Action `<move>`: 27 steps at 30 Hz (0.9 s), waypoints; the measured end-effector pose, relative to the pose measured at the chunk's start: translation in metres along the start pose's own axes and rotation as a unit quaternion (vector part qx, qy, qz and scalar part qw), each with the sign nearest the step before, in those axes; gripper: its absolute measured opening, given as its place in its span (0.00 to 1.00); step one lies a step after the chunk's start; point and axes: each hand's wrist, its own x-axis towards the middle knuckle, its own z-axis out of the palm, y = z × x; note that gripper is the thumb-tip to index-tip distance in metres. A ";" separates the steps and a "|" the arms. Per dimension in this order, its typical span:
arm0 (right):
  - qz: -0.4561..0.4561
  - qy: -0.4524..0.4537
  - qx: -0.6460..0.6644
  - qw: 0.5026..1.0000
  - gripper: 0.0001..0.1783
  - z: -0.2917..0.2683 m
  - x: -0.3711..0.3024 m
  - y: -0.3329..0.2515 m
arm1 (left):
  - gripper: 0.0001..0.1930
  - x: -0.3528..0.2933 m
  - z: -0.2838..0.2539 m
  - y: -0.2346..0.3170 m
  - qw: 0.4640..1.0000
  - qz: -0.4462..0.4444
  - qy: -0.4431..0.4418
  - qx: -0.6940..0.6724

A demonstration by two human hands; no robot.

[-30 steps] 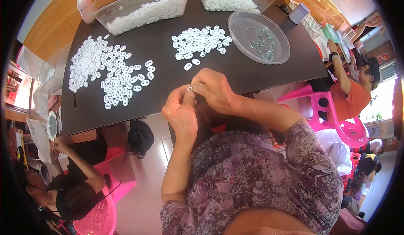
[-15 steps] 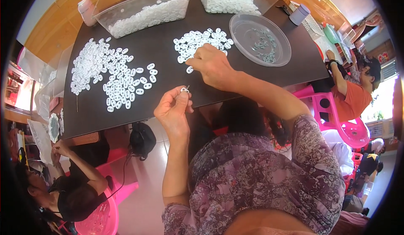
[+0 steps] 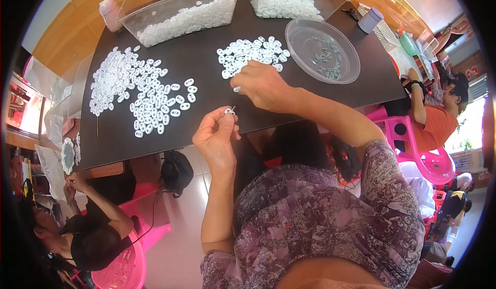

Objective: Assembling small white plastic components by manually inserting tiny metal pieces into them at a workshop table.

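Observation:
My left hand [image 3: 216, 136] is just off the table's front edge, thumb and fingertips pinching a small white oval plastic piece with holes [image 3: 229, 111]. A thin, short pin-like bit [image 3: 233, 108] sticks up from it; its kind is too small to tell. My right hand [image 3: 262, 85] is closed low over the table, at the near side of a small pile of similar white pieces [image 3: 247, 51]. At its fingertips shows one white piece [image 3: 236, 89], partly hidden by the fingers. To its right stands a round clear shallow tub [image 3: 351, 72] with small grey-green slivers [image 3: 330, 56].
Larger spreads of white pieces [image 3: 116, 77] lie on the dark table [image 3: 206, 118] at left. Two clear bins [image 3: 181, 17] of them stand at the back. A pink bottle [image 3: 109, 14] and a grey-lidded cup [image 3: 370, 20] flank these. People sit at left [image 3: 98, 227] and right [image 3: 429, 118].
My right hand has drawn slightly toward me, and its fingertips now meet the loose white piece that lay below them. My left hand keeps its pinch. The whole view has shifted slightly.

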 end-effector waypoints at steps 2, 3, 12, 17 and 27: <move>0.094 -0.005 0.114 0.989 0.05 -0.010 -0.001 -0.006 | 0.06 -0.001 0.001 0.000 1.000 0.001 -0.003 -0.004; 0.186 -0.009 0.225 0.956 0.06 -0.014 -0.003 -0.008 | 0.07 -0.002 0.003 0.002 1.000 0.008 -0.002 -0.010; 0.358 -0.018 0.522 0.774 0.09 -0.027 -0.019 -0.009 | 0.08 -0.009 0.015 0.007 1.000 0.012 -0.019 0.010; 0.363 0.002 0.544 0.756 0.09 -0.025 -0.026 -0.013 | 0.08 -0.011 0.023 0.007 1.000 -0.004 -0.021 0.001; 0.330 0.039 0.535 0.777 0.08 -0.028 -0.027 -0.024 | 0.06 -0.015 0.027 0.008 0.999 0.013 -0.010 0.045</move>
